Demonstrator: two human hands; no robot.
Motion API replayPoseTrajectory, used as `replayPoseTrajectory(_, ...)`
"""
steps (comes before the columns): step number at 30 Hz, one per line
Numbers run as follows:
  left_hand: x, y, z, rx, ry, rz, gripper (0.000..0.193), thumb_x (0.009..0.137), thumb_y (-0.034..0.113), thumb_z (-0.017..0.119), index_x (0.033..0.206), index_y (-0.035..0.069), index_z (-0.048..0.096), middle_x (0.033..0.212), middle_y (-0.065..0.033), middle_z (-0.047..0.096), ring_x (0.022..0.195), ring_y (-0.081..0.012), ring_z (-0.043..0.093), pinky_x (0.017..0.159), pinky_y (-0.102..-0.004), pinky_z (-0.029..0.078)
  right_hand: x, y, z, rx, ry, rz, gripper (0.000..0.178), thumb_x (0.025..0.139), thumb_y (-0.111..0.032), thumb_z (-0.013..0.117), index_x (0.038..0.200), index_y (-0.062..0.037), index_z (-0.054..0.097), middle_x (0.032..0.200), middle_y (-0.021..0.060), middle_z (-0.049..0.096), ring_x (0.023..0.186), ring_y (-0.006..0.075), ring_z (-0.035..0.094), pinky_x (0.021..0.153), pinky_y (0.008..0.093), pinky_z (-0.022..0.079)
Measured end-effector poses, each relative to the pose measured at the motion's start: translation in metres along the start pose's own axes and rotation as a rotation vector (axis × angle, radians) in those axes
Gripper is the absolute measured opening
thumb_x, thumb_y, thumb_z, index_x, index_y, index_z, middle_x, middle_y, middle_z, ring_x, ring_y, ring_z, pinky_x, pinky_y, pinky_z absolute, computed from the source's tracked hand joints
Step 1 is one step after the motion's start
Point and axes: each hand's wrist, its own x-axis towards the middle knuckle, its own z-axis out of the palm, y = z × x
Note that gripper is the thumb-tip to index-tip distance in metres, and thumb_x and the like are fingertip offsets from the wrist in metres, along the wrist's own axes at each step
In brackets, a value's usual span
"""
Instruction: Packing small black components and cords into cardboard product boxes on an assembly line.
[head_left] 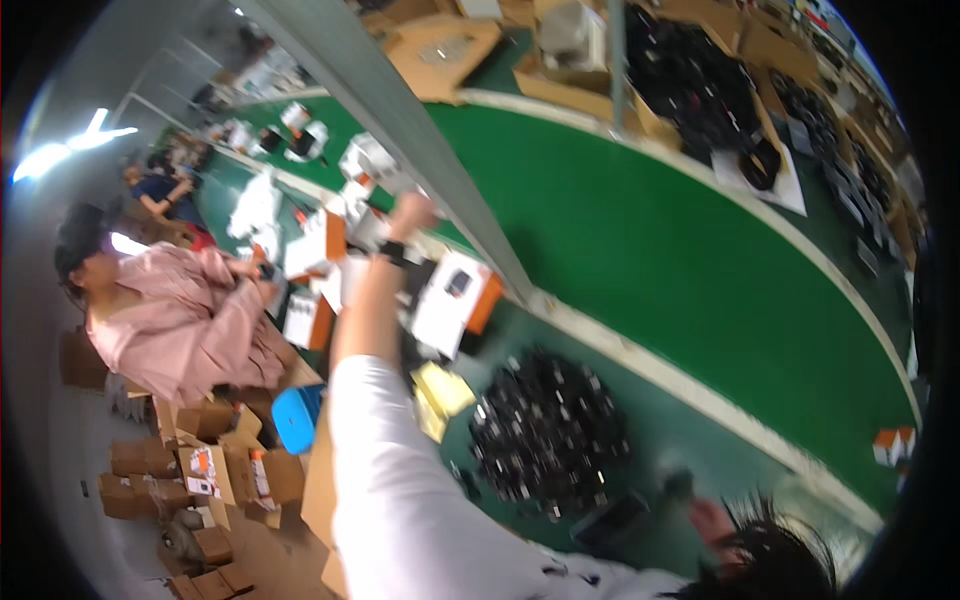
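My left hand [412, 212] is stretched far out on a white-sleeved arm, with a dark band at the wrist. It is beside the slanted grey metal post [440, 165], near white packages [368, 158]; motion smears its fingers. Beneath that forearm stand white-and-orange boxes [448, 300], one with a dark device pictured on it. My right hand [710, 522] is low at the right, blurred and partly covered by dark hair. Close to it are a flat dark object [612, 522] and a heap of small black shiny pieces [548, 432]. Whether either hand holds anything is unclear.
A person in pink [180, 320] works at the left; another person [165, 195] is farther back. Yellow pads [440, 395] and a blue bin [297, 418] are near my arm. Open cartons [240, 470] stand lower left. Past the green belt [640, 230] lie black goods [690, 85].
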Motion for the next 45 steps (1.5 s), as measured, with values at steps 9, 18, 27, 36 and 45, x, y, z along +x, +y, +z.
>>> replayPoseTrajectory(9, -0.367, 0.191, 0.011, -0.078, -0.071, -0.920, 0.039, 0.068, 0.016, 0.074, 0.102, 0.002, 0.060, 0.085, -0.0038, 0.065, 0.073, -0.0134, 0.062, 0.062, -0.0283, 0.049, 0.034, -0.086, 0.052, 0.043, 0.004, -0.267, 0.059, 0.076, -0.012, 0.065, 0.127, -0.0034, 0.038, 0.122, 0.0144, 0.043, 0.097, 0.0298, 0.054, 0.081, 0.0358, 0.046)
replayPoseTrajectory(18, -0.683, 0.146, 0.213, -0.376, 0.665, -1.479, 0.041, 0.073, 0.031, 0.068, 0.105, 0.008, 0.054, 0.085, -0.0043, 0.057, 0.067, -0.0162, 0.054, 0.055, -0.0318, 0.044, 0.061, -0.067, 0.067, -0.276, 0.158, -0.243, 0.050, 0.065, -0.021, 0.076, 0.103, -0.0057, 0.048, 0.102, 0.0180, 0.044, 0.093, 0.0372, 0.051, 0.078, 0.0409, 0.045)
replayPoseTrajectory(27, -0.704, 0.303, 0.426, -0.895, 0.494, -1.325, 0.023, 0.085, 0.022, 0.054, 0.102, 0.007, 0.057, 0.093, -0.0075, 0.063, 0.083, -0.0190, 0.061, 0.070, -0.0323, 0.049, 0.065, -0.039, 0.073, -0.183, 0.337, -0.524, 0.030, 0.054, -0.008, 0.076, 0.075, -0.0032, 0.055, 0.065, 0.0089, 0.056, 0.063, 0.0211, 0.056, 0.058, 0.0314, 0.045)
replayPoseTrajectory(36, -0.695, 0.451, 0.454, -0.805, 0.307, -1.294, 0.032, 0.085, 0.024, 0.055, 0.108, 0.002, 0.054, 0.102, -0.0106, 0.058, 0.098, -0.0276, 0.054, 0.086, -0.0399, 0.042, 0.045, -0.021, 0.031, 0.443, 0.080, -0.120, 0.018, 0.074, 0.004, 0.059, 0.086, -0.0040, 0.049, 0.071, 0.0041, 0.053, 0.061, 0.0134, 0.059, 0.053, 0.0243, 0.053)
replayPoseTrajectory(45, -0.695, 0.462, 0.453, -0.614, 0.168, -1.261, 0.031, 0.085, 0.024, 0.055, 0.106, 0.001, 0.055, 0.101, -0.0126, 0.059, 0.097, -0.0290, 0.055, 0.085, -0.0392, 0.043, -0.030, 0.045, -0.001, 0.472, 0.455, -0.154, 0.017, 0.077, -0.002, 0.063, 0.091, -0.0021, 0.052, 0.075, 0.0010, 0.046, 0.064, 0.0090, 0.054, 0.054, 0.0210, 0.046)
